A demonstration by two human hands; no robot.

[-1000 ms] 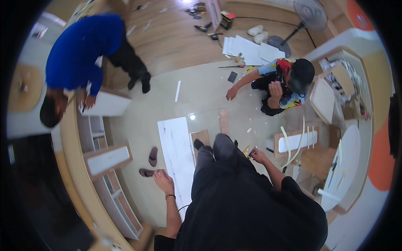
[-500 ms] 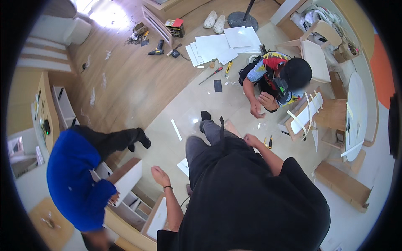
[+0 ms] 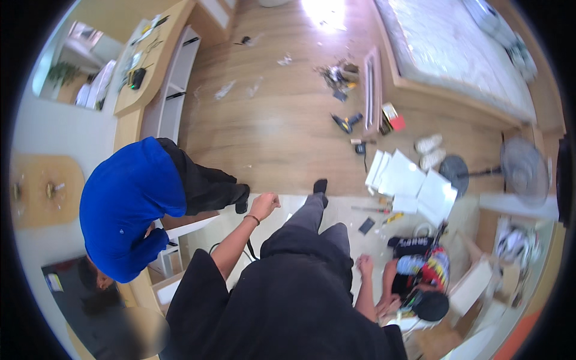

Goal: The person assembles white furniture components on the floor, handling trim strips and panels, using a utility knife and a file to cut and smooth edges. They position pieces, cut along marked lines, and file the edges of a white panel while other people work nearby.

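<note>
Stepping onto the wooden floor (image 3: 270,132), you apparently paused handwork, left hand (image 3: 264,206) loosely curled, right hand's (image 3: 364,264) fingers too indistinct to tell.

Wearer's two hands (image 3: 264,206) (image 3: 364,264), two co-workers (image 3: 129,201) (image 3: 429,270), one fan (image 3: 523,170)

Here beside me, wood-plank flooring (image 3: 282,144) meets pale tile (image 3: 336,222), glare (image 3: 324,13) whitening the far boards; a wood-topped counter (image 3: 135,101) lines the whitish wall (image 3: 51,135), opposite a plastic-covered mattress (image 3: 450,48).
</note>
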